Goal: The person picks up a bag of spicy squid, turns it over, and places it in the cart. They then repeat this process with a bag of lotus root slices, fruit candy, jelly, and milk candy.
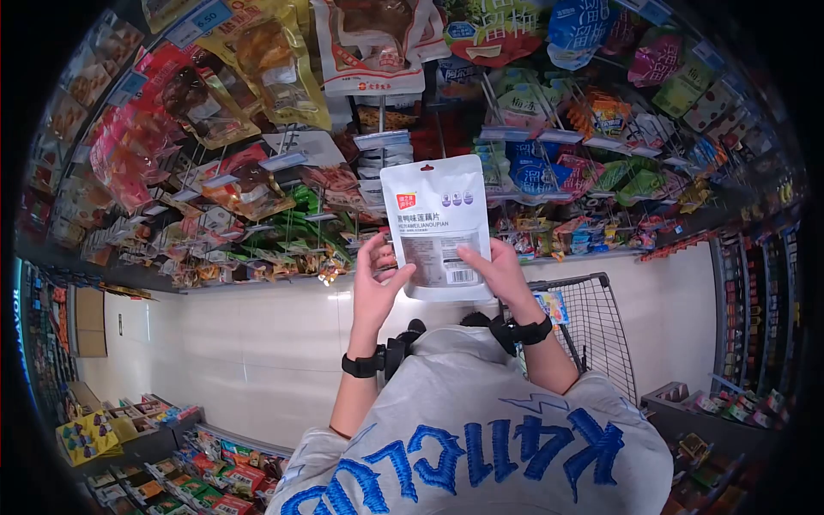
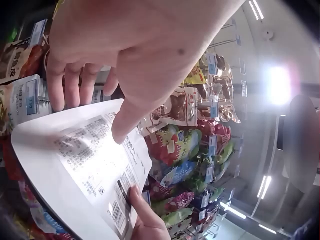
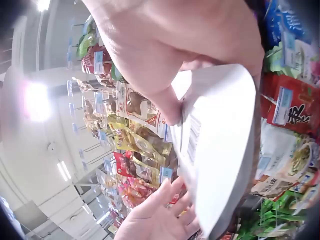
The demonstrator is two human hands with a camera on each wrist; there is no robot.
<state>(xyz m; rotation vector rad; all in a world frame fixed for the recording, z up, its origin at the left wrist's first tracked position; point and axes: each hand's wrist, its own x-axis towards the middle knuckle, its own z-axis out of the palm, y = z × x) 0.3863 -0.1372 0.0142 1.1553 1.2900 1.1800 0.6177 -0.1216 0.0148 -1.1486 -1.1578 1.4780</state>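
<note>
Both hands hold a white pouch of lotus root slices (image 1: 433, 202) upright in front of the body, its printed panel and barcode facing the head camera. The left hand (image 1: 374, 279) is at the lower left edge: its thumb lies on the printed face, while its fingers reach past the edge, partly behind the pouch in the left wrist view. At the lower right, the right hand (image 1: 505, 273) grips the pouch with its thumb on the face near the barcode; its other fingers are hidden behind. In the right wrist view the pouch (image 3: 225, 135) is seen nearly edge-on.
Hanging snack bags (image 1: 279, 64) fill the rack ahead, with price tags (image 1: 382, 139) on the hooks. A wire shopping cart (image 1: 592, 330) stands at the right, holding a colourful packet (image 1: 552, 306). Low shelves of packets (image 1: 215, 476) lie behind to the left. Pale floor (image 1: 249, 343) runs between.
</note>
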